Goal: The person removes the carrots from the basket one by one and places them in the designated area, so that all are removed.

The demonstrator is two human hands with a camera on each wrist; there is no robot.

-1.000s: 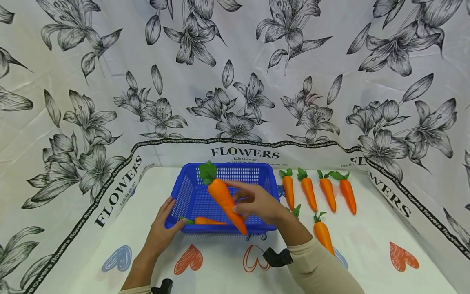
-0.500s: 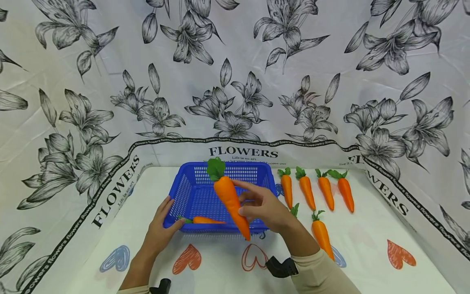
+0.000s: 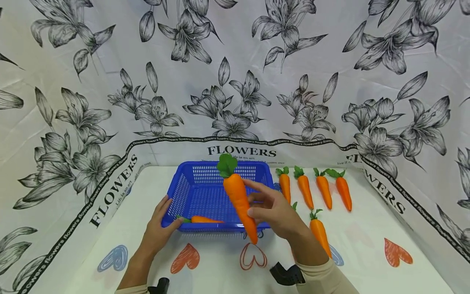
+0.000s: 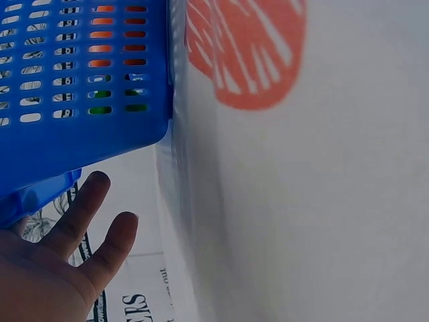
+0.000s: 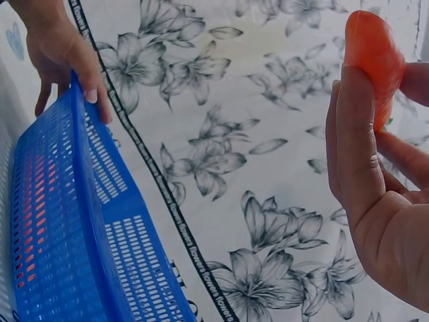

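Observation:
A blue plastic basket [image 3: 205, 199] with slotted walls stands in front of me on the table. My left hand [image 3: 156, 234] holds its near left corner, thumb over the front rim and fingers along the left side; two of those fingers [image 4: 110, 251] stick out straight in the left wrist view. One orange carrot [image 3: 206, 219] lies inside along the front wall. Between thumb and fingers of my right hand [image 3: 273, 213] is another carrot [image 3: 238, 196], tilted, leafy top up and tip down. It hangs before the basket's right part, above the front rim.
Several carrots [image 3: 323, 192] lie in a row right of the basket, leaves toward the back. Closer to me lies another carrot [image 3: 320, 232]; the right forearm partly covers things there. A flower-printed cloth [image 3: 235, 102] hangs behind the white tabletop [image 3: 363, 253].
My right hand has moved the carrot to the right and slightly toward me. The left hand stays on the basket corner. The whole head view has shifted slightly.

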